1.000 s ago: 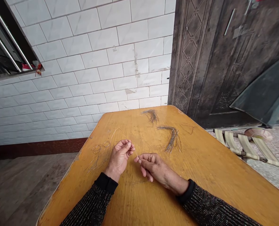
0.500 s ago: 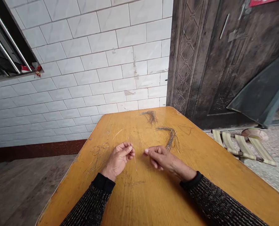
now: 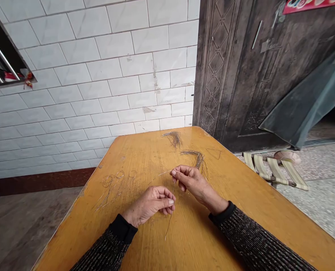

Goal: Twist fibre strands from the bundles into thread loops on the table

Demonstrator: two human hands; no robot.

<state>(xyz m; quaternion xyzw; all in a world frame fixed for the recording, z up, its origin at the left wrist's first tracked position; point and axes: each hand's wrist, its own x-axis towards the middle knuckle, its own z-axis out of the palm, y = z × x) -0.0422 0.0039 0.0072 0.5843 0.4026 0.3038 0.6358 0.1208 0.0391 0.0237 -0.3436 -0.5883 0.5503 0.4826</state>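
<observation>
A thin metal wire [image 3: 168, 227] runs between my two hands above the table. My left hand [image 3: 153, 203] is closed on it, thumb against fingers, and one end hangs down below. Higher up and to the right, my right hand [image 3: 191, 182] pinches the same wire, with a short end sticking out to the left of the fingertips. Left of my left hand lie several wires with looped ends [image 3: 107, 181]. Just behind my right hand is a bent bundle of wires [image 3: 198, 160], partly hidden by that hand.
A second wire bundle [image 3: 173, 138] lies near the far edge of the yellow wooden table [image 3: 156, 248]. One bent wire [image 3: 215, 153] rests at the right. Beyond stand a white tiled wall [image 3: 122, 75] and a dark door [image 3: 241, 82]. A strapped folding stool [image 3: 274, 171] is on the floor at right.
My right hand has moved left and now grips the wire's upper part. My left hand has shifted right and down with the wire. The view has turned slightly right.
</observation>
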